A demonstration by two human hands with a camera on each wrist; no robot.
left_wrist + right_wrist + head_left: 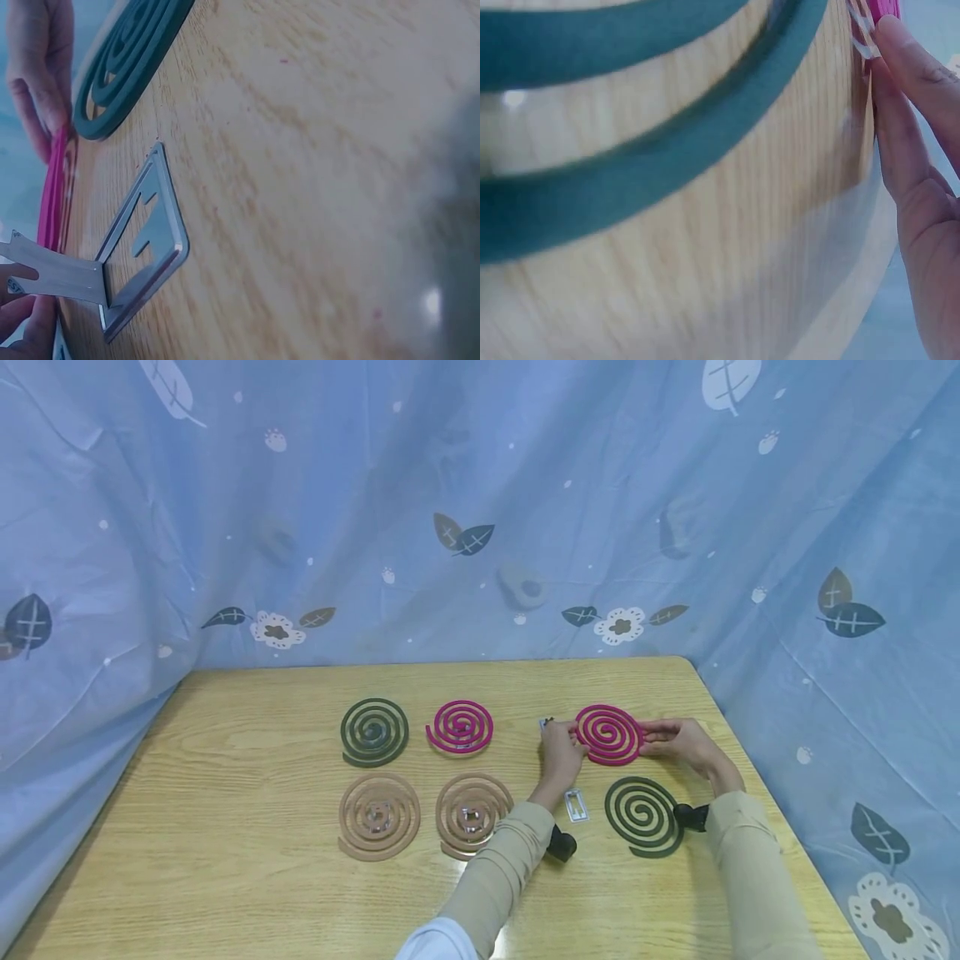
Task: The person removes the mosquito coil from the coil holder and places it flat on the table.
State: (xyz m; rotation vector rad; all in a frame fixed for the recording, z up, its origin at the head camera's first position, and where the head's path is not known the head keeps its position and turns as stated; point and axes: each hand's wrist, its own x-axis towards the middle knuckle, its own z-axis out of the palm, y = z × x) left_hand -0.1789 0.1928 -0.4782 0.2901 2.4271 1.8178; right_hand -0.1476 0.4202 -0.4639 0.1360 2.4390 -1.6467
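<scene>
A pink mosquito coil [609,735] is held by both hands at the table's right side, just above the wood. My left hand [562,752] pinches its left edge, and my right hand [686,745] pinches its right edge between thumb and fingers. In the right wrist view only a bit of the pink coil [886,7] shows at the right fingertips. A metal coil stand [576,806] with a raised tab lies in front of the left hand. Partly hidden behind that hand is another metal stand [545,724]. A dark green coil [643,817] lies below the right hand.
To the left, a green coil [374,732], a second pink coil [460,727] and two brown coils, one at far left [379,817] and one [472,814] beside the left forearm, sit over metal stands. A blue patterned curtain [480,510] surrounds the wooden table [247,827].
</scene>
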